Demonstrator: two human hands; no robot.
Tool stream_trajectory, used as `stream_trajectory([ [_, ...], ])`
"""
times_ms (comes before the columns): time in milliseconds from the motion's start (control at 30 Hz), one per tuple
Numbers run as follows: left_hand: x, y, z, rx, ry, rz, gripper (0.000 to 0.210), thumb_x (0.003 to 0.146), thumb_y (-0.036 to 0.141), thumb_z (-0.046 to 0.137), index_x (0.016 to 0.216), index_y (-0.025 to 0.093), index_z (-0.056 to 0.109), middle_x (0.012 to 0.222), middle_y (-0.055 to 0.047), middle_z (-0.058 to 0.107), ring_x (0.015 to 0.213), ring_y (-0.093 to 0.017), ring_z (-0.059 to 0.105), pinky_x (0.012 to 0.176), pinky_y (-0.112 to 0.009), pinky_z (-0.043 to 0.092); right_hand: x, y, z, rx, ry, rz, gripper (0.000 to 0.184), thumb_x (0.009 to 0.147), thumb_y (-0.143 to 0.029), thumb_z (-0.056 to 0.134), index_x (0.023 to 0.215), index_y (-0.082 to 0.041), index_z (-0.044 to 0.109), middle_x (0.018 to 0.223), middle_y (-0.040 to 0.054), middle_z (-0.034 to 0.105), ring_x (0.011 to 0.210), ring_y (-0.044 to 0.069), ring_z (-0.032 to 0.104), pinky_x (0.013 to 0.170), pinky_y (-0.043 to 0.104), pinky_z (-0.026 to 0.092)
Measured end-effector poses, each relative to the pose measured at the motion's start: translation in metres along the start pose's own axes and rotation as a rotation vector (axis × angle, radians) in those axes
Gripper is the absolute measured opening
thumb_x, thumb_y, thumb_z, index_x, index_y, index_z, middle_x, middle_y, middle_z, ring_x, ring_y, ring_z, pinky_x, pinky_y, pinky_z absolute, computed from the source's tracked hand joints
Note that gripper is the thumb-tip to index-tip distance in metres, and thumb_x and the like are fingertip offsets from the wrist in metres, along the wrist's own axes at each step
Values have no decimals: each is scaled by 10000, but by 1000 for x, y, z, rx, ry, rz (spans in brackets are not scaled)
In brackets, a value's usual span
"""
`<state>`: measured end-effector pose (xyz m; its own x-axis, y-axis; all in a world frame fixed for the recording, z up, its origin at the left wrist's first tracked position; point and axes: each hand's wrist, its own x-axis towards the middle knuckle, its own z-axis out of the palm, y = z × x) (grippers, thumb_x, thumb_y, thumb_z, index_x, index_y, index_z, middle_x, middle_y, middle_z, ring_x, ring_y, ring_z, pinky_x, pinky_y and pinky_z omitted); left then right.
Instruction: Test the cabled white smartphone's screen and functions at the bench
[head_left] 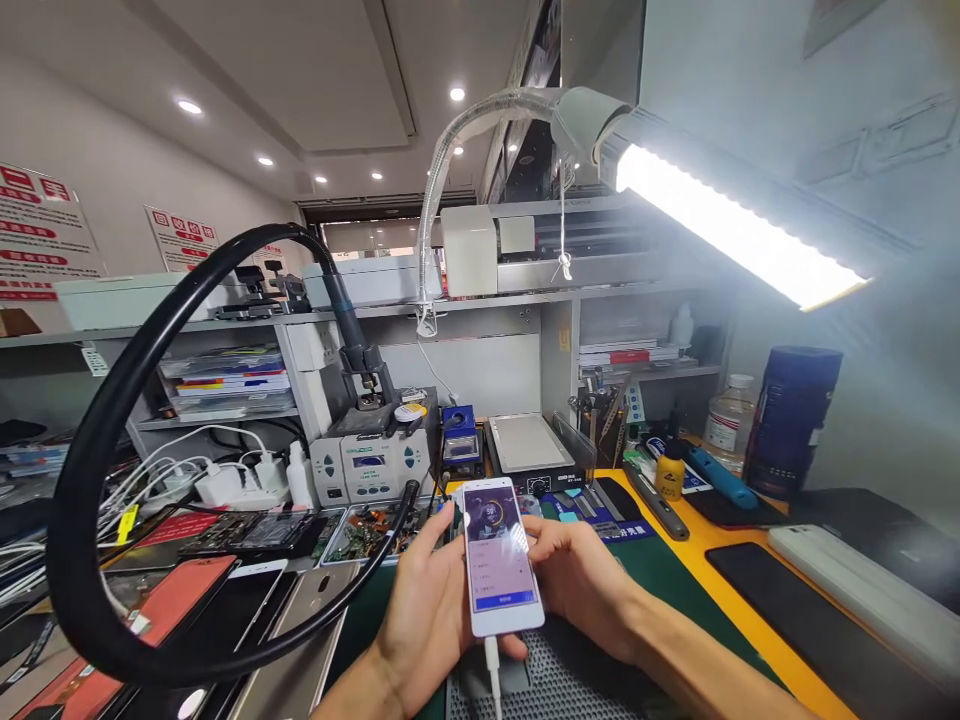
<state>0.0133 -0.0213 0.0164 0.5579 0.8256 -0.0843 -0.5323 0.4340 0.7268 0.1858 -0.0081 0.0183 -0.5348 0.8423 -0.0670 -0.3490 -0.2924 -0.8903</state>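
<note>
A white smartphone [501,575] is held upright in front of me with its lit screen facing me. The display shows a round gauge on a dark top half, a pale list below and a blue bar at the bottom. A white charging cable [492,665] is plugged into its lower end. My left hand [427,610] grips the phone from the left, with a fingertip showing under the bottom edge. My right hand [585,570] closes on the right edge with curled fingers, partly hidden behind the phone. Beneath lie a dark textured pad [592,685] and a green mat [667,610].
A hot-air station [371,465] stands at the back left, its thick black hose [67,500] looping across the left side. Several phones and a tray of parts [360,530] lie left. A bright lamp [735,220] hangs above right. Bottles and a yellow container [670,472] stand right.
</note>
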Motion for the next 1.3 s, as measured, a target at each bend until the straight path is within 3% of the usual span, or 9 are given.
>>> stream_trajectory([
  [233,2,3,-5,19,-20,29,679,926,626,394,1343,108,530,1176,-226,617,927,-337,639,579,-414,583,3,0,-4,87,-69,-5,333,761,-266,500,1012,-118,662,953,125,643,838,233,560,733,366,473],
  [433,1,3,-2,41,-66,10,639,941,618,359,1303,138,575,1179,-191,616,851,-272,635,525,-352,581,0,-2,0,116,-204,0,320,856,-324,430,1017,-144,640,878,117,648,691,274,608,609,426,483],
  [733,5,5,-13,-98,-95,-59,654,907,669,387,1279,157,555,1066,-151,622,830,-297,652,555,-415,584,3,-2,0,188,-70,27,348,869,-358,467,1060,-124,640,896,118,695,729,256,641,715,406,498],
  [967,7,6,-15,-158,-59,-82,605,901,650,434,1270,179,524,1002,-130,631,859,-316,662,579,-435,577,5,3,-2,168,-6,40,380,838,-338,509,1109,-107,642,1062,147,699,929,273,650,858,425,491],
  [1300,11,1,-21,-186,-110,-125,622,904,652,426,1291,174,517,1097,-179,644,911,-324,669,652,-443,576,8,5,-3,41,5,76,342,825,-407,536,1017,-142,638,953,107,697,830,241,635,774,373,490],
])
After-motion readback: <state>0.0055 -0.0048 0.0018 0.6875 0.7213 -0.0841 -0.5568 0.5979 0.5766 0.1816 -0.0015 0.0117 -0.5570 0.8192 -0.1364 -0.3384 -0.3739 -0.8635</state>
